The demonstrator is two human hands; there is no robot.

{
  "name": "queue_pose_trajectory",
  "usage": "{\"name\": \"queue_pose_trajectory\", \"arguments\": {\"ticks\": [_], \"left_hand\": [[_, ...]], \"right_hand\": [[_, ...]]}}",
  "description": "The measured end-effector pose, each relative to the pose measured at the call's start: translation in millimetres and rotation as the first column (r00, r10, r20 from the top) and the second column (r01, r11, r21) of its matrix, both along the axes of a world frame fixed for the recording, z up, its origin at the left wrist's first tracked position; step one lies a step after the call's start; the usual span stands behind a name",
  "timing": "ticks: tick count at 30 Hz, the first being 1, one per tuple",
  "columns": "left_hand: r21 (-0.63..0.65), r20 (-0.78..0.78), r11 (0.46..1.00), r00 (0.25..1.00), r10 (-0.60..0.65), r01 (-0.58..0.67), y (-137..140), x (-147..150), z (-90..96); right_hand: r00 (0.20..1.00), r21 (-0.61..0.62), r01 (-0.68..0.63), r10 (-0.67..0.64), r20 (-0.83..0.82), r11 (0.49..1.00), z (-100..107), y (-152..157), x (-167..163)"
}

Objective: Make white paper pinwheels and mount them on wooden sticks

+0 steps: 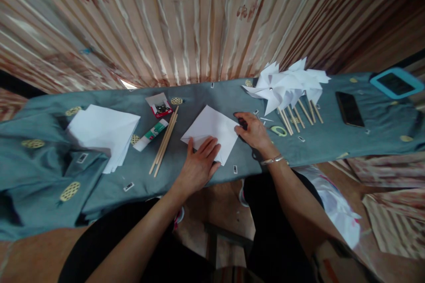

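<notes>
A white square sheet of paper [215,124] lies turned like a diamond on the cloth-covered table, with a crease line near its left corner. My left hand [198,161] rests on its lower left part, fingers stretched out flat. At the right corner my right hand [254,130] is closed, thumb and fingers gripping the paper's edge. Just right of that hand lie scissors with a pale green handle [278,131], partly hidden. Left of the paper are several wooden sticks [165,143], a green and white box [152,134] and an open red box [160,106] of small metal pieces.
Stacked white paper sheets [104,130] lie at the left. Several paper pinwheels [288,84] on wooden sticks are at the back right. Farther right are a dark phone [349,108] and a blue-framed tablet [396,83]. A curtain [199,22] hangs behind the table.
</notes>
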State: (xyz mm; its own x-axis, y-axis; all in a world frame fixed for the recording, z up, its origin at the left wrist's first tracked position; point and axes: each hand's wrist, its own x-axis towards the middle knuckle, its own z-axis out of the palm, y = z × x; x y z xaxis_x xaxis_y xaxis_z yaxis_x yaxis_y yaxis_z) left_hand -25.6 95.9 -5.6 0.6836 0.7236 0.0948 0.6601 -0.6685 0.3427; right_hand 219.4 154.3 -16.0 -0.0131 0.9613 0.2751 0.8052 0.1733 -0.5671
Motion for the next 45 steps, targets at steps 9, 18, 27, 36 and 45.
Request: {"name": "queue_pose_trajectory", "arguments": {"ticks": [9, 18, 27, 36, 45], "left_hand": [[-0.003, -0.011, 1.0, 1.0, -0.003, 0.003, 0.3, -0.1, 1.6], [0.005, -0.032, 1.0, 0.999, 0.001, -0.001, -0.8, 0.3, 2.0], [0.019, -0.005, 1.0, 1.0, 0.009, -0.009, -0.6, -2.4, -1.0], [0.044, -0.002, 0.999, 1.0, 0.017, -0.017, 1.6, -8.4, -1.1], [0.101, -0.012, 0.991, 0.996, 0.093, -0.091, 3.9, -21.7, 3.2]], "right_hand": [[0.998, 0.001, -0.057, 0.057, 0.002, 0.998, -0.6, -0.4, 7.9], [0.986, 0.198, -0.121, 0.094, 0.14, 0.973, 11.4, -23.4, -12.0], [0.918, 0.056, -0.339, 0.317, 0.239, 0.939, 5.3, -38.0, -37.6], [0.872, -0.039, -0.345, 0.336, 0.355, 0.938, 16.6, -42.2, -43.8], [0.816, -0.072, -0.329, 0.322, 0.48, 0.941, 16.2, -44.8, -48.1]]}}
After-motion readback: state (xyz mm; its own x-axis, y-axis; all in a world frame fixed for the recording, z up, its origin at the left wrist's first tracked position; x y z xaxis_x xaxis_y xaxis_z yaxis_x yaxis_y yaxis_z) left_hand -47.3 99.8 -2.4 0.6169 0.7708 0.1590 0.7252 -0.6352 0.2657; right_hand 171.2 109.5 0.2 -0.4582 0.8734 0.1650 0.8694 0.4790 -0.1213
